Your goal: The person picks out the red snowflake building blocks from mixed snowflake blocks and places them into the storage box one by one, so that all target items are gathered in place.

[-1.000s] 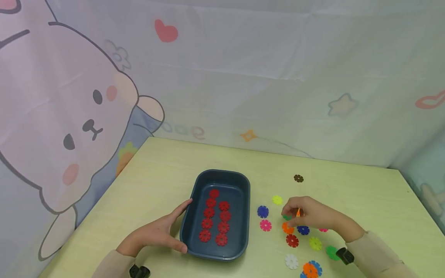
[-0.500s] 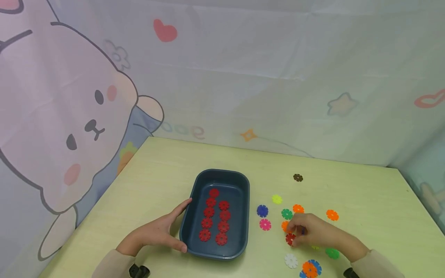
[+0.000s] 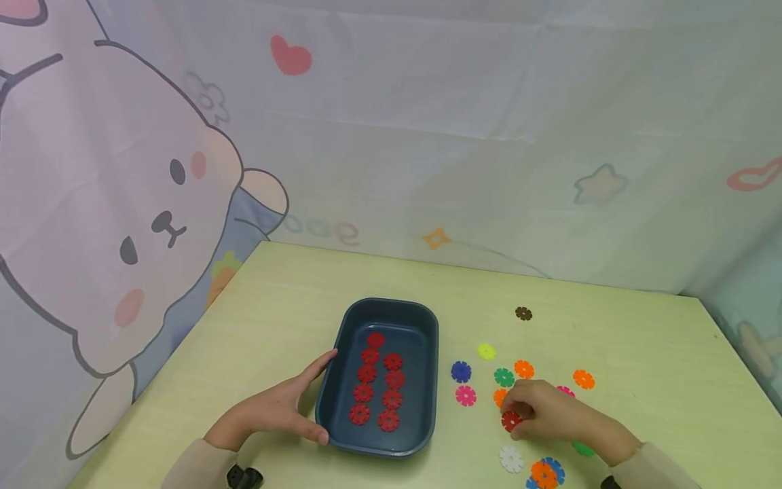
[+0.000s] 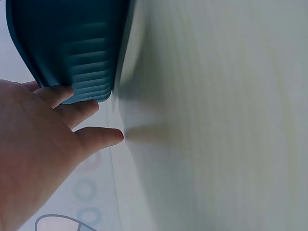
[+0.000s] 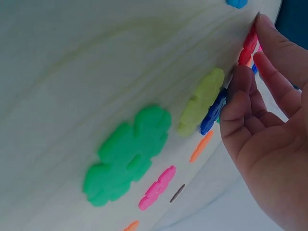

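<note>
A dark blue rectangular tray (image 3: 408,445) holds two columns of red plastic snowflake discs (image 3: 367,373). My left hand (image 3: 271,411) rests against its left side with fingers spread, index finger at the rim and thumb at the near corner; in the left wrist view the fingers (image 4: 79,113) reach along its outer wall. To the right of the tray, my right hand (image 3: 546,407) pinches a red snowflake disc (image 3: 510,422) between thumb and fingertips, low over the table. The right wrist view shows that red disc (image 5: 248,46) tilted between the thumb and fingers.
Loose discs lie around my right hand: orange (image 3: 523,369), green (image 3: 504,377), blue (image 3: 461,371), pink (image 3: 466,396), yellow (image 3: 486,351) and white (image 3: 511,459). An orange disc (image 3: 543,475) overlaps blue ones near the front. A brown disc (image 3: 523,313) lies farther back. A printed curtain (image 3: 427,136) hangs behind the table.
My right hand has moved from the orange and green discs toward me, down to the red disc, and its fingers have come around it. The left hand and tray have stayed put.
</note>
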A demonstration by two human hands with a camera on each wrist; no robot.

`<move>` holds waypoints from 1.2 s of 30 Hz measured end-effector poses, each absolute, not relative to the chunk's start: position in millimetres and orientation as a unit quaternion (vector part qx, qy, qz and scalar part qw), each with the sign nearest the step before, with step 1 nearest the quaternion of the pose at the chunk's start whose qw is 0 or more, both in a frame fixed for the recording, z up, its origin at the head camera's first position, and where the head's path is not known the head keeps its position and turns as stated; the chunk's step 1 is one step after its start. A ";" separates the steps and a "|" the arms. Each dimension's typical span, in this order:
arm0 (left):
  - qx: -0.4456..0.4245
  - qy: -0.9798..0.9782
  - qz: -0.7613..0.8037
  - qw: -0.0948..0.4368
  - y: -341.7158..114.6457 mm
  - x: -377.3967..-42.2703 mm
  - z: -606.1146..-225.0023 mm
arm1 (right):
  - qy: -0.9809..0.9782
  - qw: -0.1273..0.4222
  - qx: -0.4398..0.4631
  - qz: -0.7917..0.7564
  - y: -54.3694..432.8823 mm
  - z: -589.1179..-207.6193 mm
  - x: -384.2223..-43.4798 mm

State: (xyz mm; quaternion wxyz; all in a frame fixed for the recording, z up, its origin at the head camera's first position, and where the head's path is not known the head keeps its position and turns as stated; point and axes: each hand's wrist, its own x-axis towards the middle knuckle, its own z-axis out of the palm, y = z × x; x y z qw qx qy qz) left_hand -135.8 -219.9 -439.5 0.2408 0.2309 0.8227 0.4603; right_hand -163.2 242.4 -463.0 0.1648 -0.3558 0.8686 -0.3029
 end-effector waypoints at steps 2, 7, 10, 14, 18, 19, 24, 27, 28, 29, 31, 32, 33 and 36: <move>0.232 0.822 0.461 0.241 -219.7 -135.9 -439.3 | 0.870 0.167 -0.353 -0.302 241.8 -463.1 -163.7; 0.231 0.824 0.459 0.239 -219.2 -135.4 -438.9 | 0.870 0.177 -0.345 -0.305 241.5 -463.1 -164.0; 0.230 0.825 0.458 0.237 -219.2 -135.1 -438.8 | 0.869 0.178 -0.343 -0.308 241.0 -463.2 -163.3; 0.229 0.825 0.459 0.238 -219.3 -134.9 -438.6 | 0.870 0.177 -0.340 -0.310 240.5 -463.1 -163.1; 0.231 0.819 0.467 0.239 -219.3 -134.8 -438.5 | 0.869 0.171 -0.347 -0.309 240.3 -462.9 -163.2; 0.232 0.819 0.468 0.239 -219.2 -134.8 -438.6 | 0.868 0.169 -0.349 -0.309 240.4 -462.9 -163.2; 0.237 0.816 0.472 0.237 -219.0 -135.1 -438.6 | 0.865 0.163 -0.358 -0.311 241.0 -462.8 -163.7; 0.237 0.815 0.473 0.236 -218.9 -135.4 -438.7 | 0.860 0.167 -0.362 -0.319 240.9 -461.8 -165.0; 0.237 0.815 0.474 0.235 -218.9 -135.4 -438.7 | 0.857 0.170 -0.363 -0.324 240.9 -461.4 -165.5; 0.237 0.815 0.474 0.235 -218.8 -135.5 -438.7 | 0.854 0.173 -0.363 -0.329 240.8 -460.9 -166.1; 0.236 0.815 0.475 0.234 -218.8 -135.5 -438.8 | 0.850 0.180 -0.362 -0.337 241.0 -460.2 -167.3; 0.236 0.815 0.474 0.234 -218.7 -135.5 -438.8 | 0.848 0.185 -0.360 -0.341 241.2 -459.9 -167.9; 0.236 0.815 0.474 0.234 -218.7 -135.6 -438.8 | 0.848 0.188 -0.359 -0.342 241.5 -459.7 -168.4; 0.236 0.818 0.470 0.234 -218.6 -135.5 -438.6 | 0.848 0.194 -0.356 -0.341 242.4 -459.1 -170.2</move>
